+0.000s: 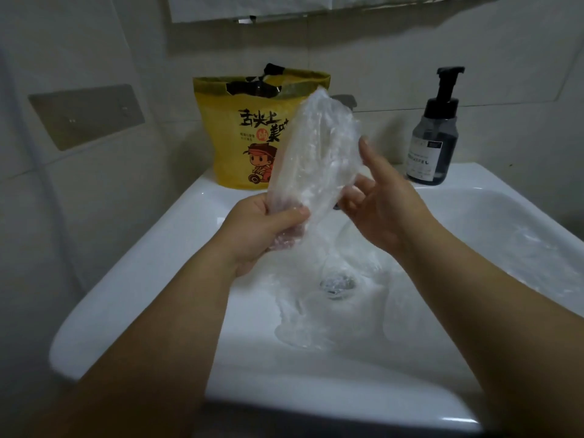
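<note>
Bag (319,147) | we hold it over the sink (136,279) so drips fall in | left hand (268,229) grips its bottom | right hand (385,203) pinches its side to keep it up

Dim, even indoor light. Soft glare on the sink (132,270) rim. Overall focus soft; strong wide-angle bending toward the edges beyond the sink.
</note>
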Demonstrator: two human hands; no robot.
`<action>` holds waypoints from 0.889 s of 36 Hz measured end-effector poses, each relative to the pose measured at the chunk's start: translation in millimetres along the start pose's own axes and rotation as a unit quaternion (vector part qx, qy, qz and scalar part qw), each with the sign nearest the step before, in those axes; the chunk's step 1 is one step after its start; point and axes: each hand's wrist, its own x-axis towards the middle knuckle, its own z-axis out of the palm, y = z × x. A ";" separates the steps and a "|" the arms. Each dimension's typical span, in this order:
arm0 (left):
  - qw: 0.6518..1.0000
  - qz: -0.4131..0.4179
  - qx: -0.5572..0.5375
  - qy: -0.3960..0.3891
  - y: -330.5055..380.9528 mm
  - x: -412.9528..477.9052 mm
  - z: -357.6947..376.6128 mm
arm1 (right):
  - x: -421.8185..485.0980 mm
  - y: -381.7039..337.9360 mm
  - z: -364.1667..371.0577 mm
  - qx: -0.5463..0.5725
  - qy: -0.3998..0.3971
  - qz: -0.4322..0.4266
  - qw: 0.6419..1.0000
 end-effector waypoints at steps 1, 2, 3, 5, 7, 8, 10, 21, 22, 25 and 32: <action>1.000 0.010 -0.018 0.000 0.0 0.3 0.8 | 1.1 2.4 -0.8 -0.027 -0.022 0.036 0.999; 0.999 0.016 -0.035 -0.006 0.9 -0.2 2.2 | 0.1 6.2 -0.3 -0.064 -0.046 0.081 0.994; 0.999 0.022 -0.041 -0.017 1.4 -0.5 2.8 | -1.6 11.4 0.7 -0.101 -0.073 0.126 0.984; 0.998 0.027 -0.023 -0.047 1.9 -2.9 5.2 | -4.5 23.6 4.0 -0.168 -0.126 0.180 0.961; 0.998 0.020 0.005 -0.060 0.9 -4.5 7.1 | -4.6 30.3 10.0 -0.188 -0.135 0.164 0.959; 0.998 0.008 0.011 -0.058 1.2 -5.3 7.6 | -3.2 31.7 11.8 -0.179 -0.126 0.144 0.965; 0.998 -0.014 0.022 -0.062 1.9 -6.7 7.9 | -0.1 31.3 12.8 -0.144 -0.112 0.114 0.977; 0.989 -0.044 0.094 -0.104 1.9 -9.0 8.8 | -4.5 29.8 10.8 -0.159 -0.209 0.184 0.947; 0.987 -0.054 0.106 -0.109 1.9 -9.4 7.7 | -3.2 27.0 11.2 -0.131 -0.195 0.179 0.955; 0.979 -0.084 0.124 -0.137 0.3 -8.7 4.2 | 2.7 14.1 7.0 -0.068 -0.141 0.160 0.975; 0.942 -0.148 0.250 -0.165 -7.9 -7.7 -2.9 | 3.3 -12.8 -12.6 0.012 -0.026 0.125 0.992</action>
